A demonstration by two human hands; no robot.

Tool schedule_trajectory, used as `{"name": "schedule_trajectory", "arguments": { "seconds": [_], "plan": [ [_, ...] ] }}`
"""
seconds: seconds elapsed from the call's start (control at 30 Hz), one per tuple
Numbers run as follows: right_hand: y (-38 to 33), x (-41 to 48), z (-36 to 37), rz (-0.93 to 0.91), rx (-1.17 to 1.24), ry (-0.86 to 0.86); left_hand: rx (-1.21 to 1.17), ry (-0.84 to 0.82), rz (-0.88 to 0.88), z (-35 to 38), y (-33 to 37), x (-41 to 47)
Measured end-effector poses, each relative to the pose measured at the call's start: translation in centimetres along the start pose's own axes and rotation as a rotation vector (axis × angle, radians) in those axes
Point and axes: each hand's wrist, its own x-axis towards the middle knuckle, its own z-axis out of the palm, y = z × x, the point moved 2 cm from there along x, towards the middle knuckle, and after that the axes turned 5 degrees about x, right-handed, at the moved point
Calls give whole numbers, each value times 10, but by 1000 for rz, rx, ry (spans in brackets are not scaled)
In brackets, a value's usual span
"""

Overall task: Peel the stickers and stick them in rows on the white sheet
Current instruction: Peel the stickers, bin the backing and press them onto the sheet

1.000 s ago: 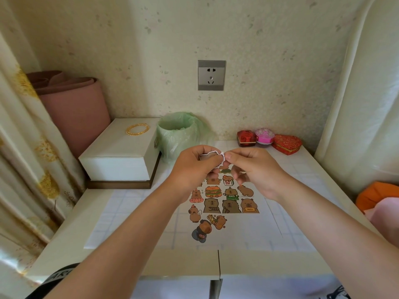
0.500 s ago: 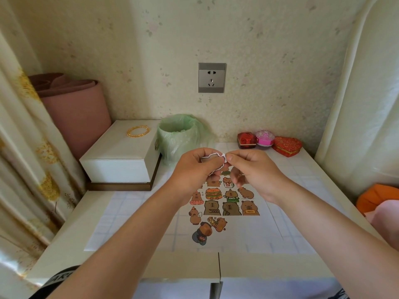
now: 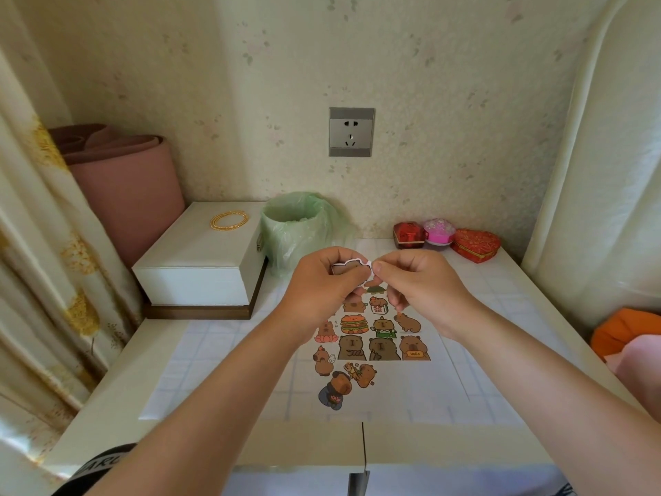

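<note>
As the left grip (image 3: 322, 286) holds a wavy-edged sticker (image 3: 352, 263), the right grip (image 3: 424, 284) pinches it.

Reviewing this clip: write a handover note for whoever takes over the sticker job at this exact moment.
Left hand: pinches a white-edged sticker, held up over the far end of the sheet.
Right hand: pinches that sticker's right edge, apparently peeling it; whether the backing is off cannot be told.
White sheet: flat on the gridded mat.
Done: capybara stickers stuck in several rows, with three more lower left.
Left: finish the peel, stick this one down, and fill the bare near part of the sheet.
</note>
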Motion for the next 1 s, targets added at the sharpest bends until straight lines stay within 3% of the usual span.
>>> {"name": "schedule_trajectory", "arguments": {
  "seconds": [0.37, 0.53, 0.67, 0.83, 1.0],
  "plan": [
    [-1, 1, 2, -163, -224, 123, -72, 20, -89, 2, 0, -2],
    [1, -4, 4, -480, -631, 267, -65, 32, -133, 5, -4, -3],
    [-3, -4, 4, -612, -720, 272, -112, 34, -145, 4, -3, -3],
    [-8, -5, 5, -324, -284, 116, -107, 43, -132, 0, -1, -2],
    [-5, -2, 2, -183, -177, 82, -40, 36, -105, 0, 3, -3]
  ]
}}
